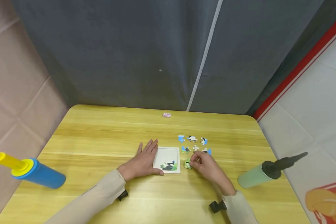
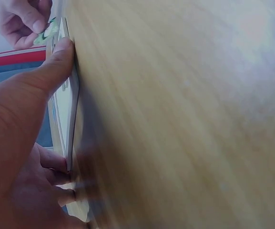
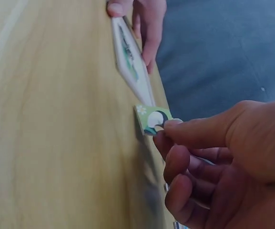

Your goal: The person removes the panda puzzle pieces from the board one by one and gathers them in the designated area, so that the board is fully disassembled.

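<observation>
While the left hand (image 1: pixel 144 161) lies flat steadying the puzzle tray (image 1: pixel 169 159), the right hand (image 1: pixel 205 164) pinches a green piece (image 1: pixel 188 164) just right of it.

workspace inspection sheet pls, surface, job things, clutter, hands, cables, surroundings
surface: yellow wooden table, no spills seen
job's things: white puzzle tray with one part filled at its near edge; green puzzle piece at the tray's right edge; loose pieces beyond it
clutter: blue and yellow pump, pale green pump, small pink block
hands: left hand flat, touching the tray's left edge; right hand pinches the green piece
cables: nothing seen
surroundings: grey curtain behind the table
</observation>
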Motion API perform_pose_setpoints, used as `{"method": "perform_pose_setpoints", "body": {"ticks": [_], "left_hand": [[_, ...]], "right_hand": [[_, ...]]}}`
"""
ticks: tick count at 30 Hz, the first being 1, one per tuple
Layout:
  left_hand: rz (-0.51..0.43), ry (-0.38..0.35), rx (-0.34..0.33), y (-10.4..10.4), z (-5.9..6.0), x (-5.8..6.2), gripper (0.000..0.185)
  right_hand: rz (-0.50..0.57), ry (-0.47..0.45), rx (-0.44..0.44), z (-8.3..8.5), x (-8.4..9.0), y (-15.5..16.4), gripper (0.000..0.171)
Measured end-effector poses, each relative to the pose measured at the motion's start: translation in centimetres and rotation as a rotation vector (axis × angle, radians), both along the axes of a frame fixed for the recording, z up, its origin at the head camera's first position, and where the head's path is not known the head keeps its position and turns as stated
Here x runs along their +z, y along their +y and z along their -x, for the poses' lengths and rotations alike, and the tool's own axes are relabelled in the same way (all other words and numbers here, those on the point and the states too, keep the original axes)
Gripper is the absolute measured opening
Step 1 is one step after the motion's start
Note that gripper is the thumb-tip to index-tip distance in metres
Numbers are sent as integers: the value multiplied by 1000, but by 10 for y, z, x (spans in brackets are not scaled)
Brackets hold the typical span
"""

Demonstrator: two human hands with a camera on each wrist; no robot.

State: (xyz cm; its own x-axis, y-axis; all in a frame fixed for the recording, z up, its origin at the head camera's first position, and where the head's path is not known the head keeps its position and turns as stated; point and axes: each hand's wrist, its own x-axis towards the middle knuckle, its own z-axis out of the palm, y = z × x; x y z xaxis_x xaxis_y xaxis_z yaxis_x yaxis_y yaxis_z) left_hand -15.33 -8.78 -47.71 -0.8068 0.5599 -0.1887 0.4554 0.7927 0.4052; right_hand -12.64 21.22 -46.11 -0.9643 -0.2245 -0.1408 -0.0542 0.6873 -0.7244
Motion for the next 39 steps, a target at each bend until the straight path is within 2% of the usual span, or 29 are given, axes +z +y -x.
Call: {"method": "perform_pose_setpoints", "body": {"ticks": [10, 15, 18, 29, 39], "left_hand": [[-8, 0, 12, 3, -1, -3, 125], [-3, 3, 10, 5, -1, -2, 125], [0, 3, 8, 6, 0, -2, 124], [1, 5, 13, 4, -1, -3, 125], [-9, 17, 7, 4, -1, -3, 124]], "right_hand": [[-77, 57, -26, 1, -8, -6, 11], [-106, 89, -56, 3, -5, -7, 13], [-112, 101, -46, 4, 0, -10, 11], [-145, 109, 65, 5, 8, -40, 7], [-220, 78, 234, 4, 3, -59, 21]]}}
